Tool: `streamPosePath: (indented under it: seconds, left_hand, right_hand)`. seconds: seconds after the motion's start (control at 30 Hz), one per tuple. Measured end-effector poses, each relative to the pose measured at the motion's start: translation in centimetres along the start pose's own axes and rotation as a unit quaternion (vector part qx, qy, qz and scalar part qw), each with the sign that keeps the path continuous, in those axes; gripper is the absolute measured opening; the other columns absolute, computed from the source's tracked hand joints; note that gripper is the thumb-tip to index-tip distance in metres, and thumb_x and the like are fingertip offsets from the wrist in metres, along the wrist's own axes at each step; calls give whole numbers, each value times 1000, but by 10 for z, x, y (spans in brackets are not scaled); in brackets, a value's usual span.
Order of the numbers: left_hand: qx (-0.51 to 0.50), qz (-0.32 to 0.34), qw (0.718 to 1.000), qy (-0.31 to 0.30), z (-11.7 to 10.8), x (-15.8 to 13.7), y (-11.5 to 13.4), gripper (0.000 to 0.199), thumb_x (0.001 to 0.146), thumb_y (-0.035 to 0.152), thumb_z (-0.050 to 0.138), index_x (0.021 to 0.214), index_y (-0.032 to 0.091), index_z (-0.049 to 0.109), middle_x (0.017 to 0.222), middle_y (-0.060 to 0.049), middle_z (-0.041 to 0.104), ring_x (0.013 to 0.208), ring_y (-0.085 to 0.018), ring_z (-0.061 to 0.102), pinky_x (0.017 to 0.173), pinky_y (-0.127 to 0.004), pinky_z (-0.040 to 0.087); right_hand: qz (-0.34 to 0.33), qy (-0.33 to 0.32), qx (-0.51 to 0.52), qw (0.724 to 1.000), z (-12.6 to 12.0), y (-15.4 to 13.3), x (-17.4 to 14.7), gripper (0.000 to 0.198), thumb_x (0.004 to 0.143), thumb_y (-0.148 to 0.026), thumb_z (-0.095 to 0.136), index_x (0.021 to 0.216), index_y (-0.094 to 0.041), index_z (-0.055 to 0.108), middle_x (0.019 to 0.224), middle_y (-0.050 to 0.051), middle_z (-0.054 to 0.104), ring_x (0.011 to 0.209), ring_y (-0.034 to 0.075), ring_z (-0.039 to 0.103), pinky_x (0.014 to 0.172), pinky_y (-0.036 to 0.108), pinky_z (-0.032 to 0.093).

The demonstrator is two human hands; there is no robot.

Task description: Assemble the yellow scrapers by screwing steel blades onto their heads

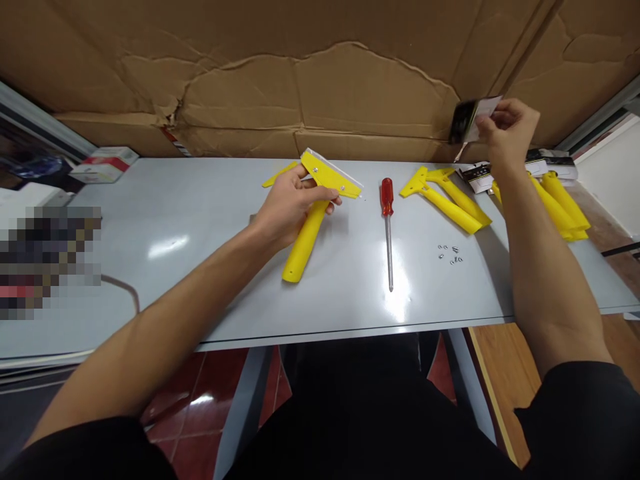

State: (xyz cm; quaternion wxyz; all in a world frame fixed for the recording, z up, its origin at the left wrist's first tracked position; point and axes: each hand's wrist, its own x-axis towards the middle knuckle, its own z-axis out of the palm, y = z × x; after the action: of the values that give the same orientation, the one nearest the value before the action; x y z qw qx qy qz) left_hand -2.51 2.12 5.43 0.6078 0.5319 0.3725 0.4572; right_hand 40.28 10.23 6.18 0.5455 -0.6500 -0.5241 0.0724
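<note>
My left hand is closed around the neck of a yellow scraper; two screws show on its head and a clear strip runs along its top edge. Behind that hand lies another yellow piece, partly covered. Raised at the right, my right hand pinches a black-and-white printed packet, slightly blurred. Between the hands a red-handled screwdriver lies on the grey table. Two yellow scraper handles rest right of it, with several small screws nearer me.
More yellow handles lie at the right, partly behind my right forearm, beside printed packets. A red-and-white box stands at the back left. Large cardboard rises along the table's far edge.
</note>
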Motion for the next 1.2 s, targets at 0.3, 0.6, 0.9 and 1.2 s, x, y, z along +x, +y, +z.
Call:
streamPosePath:
  seconds: [0.3, 0.6, 0.9, 1.2]
  left_hand:
    - [-120, 48, 991, 43, -18, 16, 6, 22, 80, 8, 88, 93, 20, 75, 118, -4, 78, 115, -17, 75, 117, -33, 60]
    - [-71, 103, 987, 103, -30, 24, 9, 31, 77, 40, 100, 90, 27, 76, 115, -1, 83, 114, -20, 74, 81, -26, 61]
    - [-90, 131, 974, 159, -42, 31, 26, 42, 85, 67, 89, 85, 29, 73, 87, 0, 77, 76, -14, 68, 60, -28, 54]
    - [-7, 148, 983, 106, -46, 31, 15, 47, 84, 75, 84, 83, 30, 68, 92, -2, 78, 86, -19, 70, 70, -36, 55]
  right_hand:
    - [8, -136, 330, 934, -1, -96, -71, 51, 87, -45, 85, 119, -28, 50, 112, -1, 76, 79, 6, 65, 52, 19, 33]
    - [198, -272, 439, 833, 42, -102, -172, 68, 74, -48, 92, 107, -21, 39, 106, 0, 75, 91, 12, 79, 61, 15, 57]
    - [198, -363, 439, 798, 45, -114, -191, 68, 87, -67, 82, 121, -23, 43, 127, 3, 76, 123, 21, 79, 113, 37, 68]
    - [184, -394, 405, 804, 51, -112, -197, 56, 79, -36, 86, 115, -21, 45, 123, 2, 73, 114, 9, 74, 103, 22, 63]
